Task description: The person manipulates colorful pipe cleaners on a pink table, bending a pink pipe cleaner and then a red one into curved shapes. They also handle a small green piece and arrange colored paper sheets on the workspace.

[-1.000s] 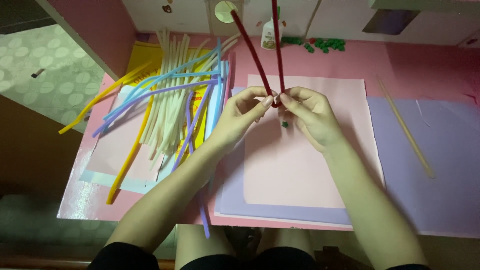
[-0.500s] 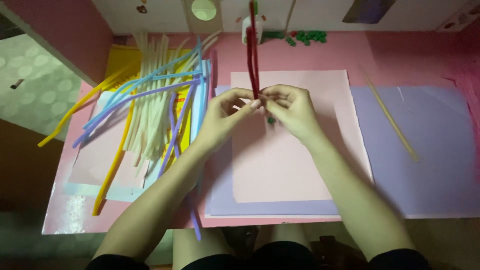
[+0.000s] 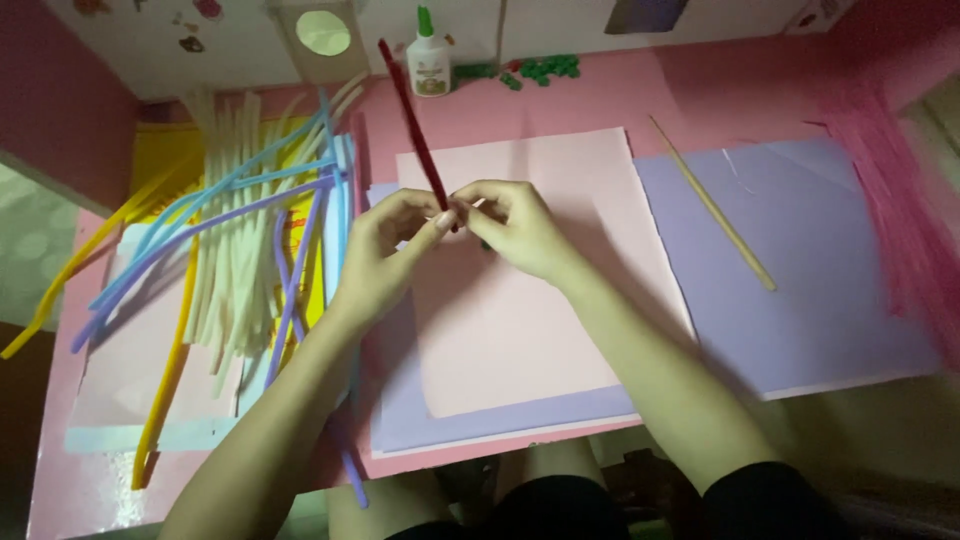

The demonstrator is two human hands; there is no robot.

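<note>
A dark red pipe cleaner (image 3: 415,130) rises at a slant above a pale pink sheet (image 3: 520,300), its lower end pinched where 2 hands meet over the sheet's upper part. The left hand (image 3: 385,255) and the right hand (image 3: 515,230) are drawn together, fingertips touching, both closed on the stem's lower end. The pink sheet lies on a lilac sheet (image 3: 480,425) on the pink desk (image 3: 600,95). Left of the pink sheet, a loose pile of pipe cleaners (image 3: 240,240) in white, blue, purple and yellow fans out. Right of it lies a second lilac sheet (image 3: 800,290) with a thin wooden stick (image 3: 712,203) across its corner. Beyond the pink sheet stand a white glue bottle (image 3: 428,60) and a scatter of green beads (image 3: 545,68).
</note>
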